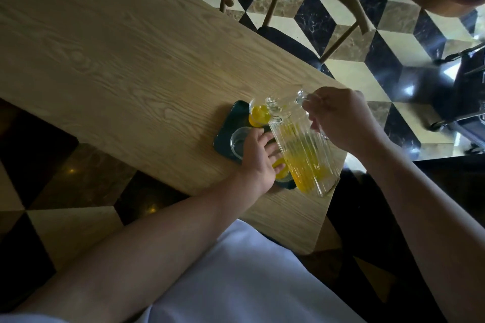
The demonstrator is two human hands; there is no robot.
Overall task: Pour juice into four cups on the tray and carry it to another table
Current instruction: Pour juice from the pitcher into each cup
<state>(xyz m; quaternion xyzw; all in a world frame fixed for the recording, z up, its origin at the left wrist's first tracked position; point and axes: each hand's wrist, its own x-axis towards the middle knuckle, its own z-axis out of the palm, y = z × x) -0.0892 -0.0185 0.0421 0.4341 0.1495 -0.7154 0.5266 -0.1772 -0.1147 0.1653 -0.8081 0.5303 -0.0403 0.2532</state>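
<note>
Head view: my right hand (346, 120) grips the pitcher (301, 144) handle, so I should tilt slowly while my left hand (258, 160), fingers spread, steadies the tray (231, 123).

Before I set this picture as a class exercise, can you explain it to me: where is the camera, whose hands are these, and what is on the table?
There is one picture, taken by a camera worn on a person's head, looking down at their own bare arms. No machine is involved. On the pale wooden table lies a dark green tray holding small clear cups. The far cup holds yellow juice; the empty cup sits beside the left hand, whose fingers partly hide a further cup of juice. A fourth cup cannot be seen. The right hand grips the handle of a ribbed glass jug, tilted towards the far cup, with juice in its lower part.
</note>
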